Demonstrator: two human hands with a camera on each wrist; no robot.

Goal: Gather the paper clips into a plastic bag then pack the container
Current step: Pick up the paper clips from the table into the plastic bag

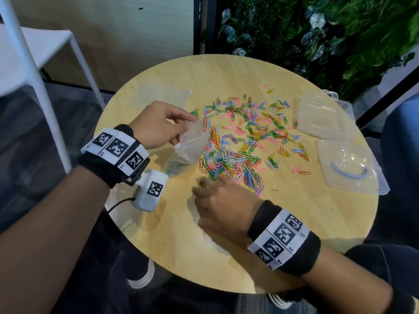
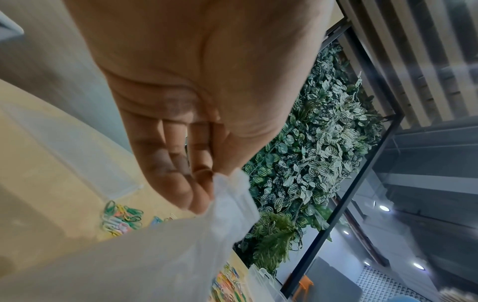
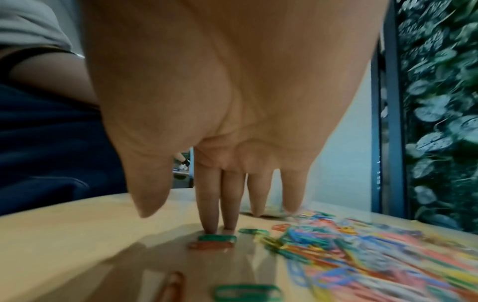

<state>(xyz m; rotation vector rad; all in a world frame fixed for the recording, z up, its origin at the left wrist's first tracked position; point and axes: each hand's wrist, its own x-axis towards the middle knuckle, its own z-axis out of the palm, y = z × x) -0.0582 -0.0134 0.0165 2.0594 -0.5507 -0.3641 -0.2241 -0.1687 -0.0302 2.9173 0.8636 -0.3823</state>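
Gathering step: left hand [image 1: 156,125] pinches the plastic bag [image 1: 192,143] at the near-left edge of the paper clips [image 1: 244,141]; right hand [image 1: 222,207], fingers straight and slightly apart, must rake clips bagward; container [image 1: 351,164] waits beyond.

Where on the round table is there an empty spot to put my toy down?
The round wooden table is bare along its far edge, beyond the colourful paper clips, and along the near edge, this side of the right hand. The middle is crowded with clips; the clear plastic container fills the right side.
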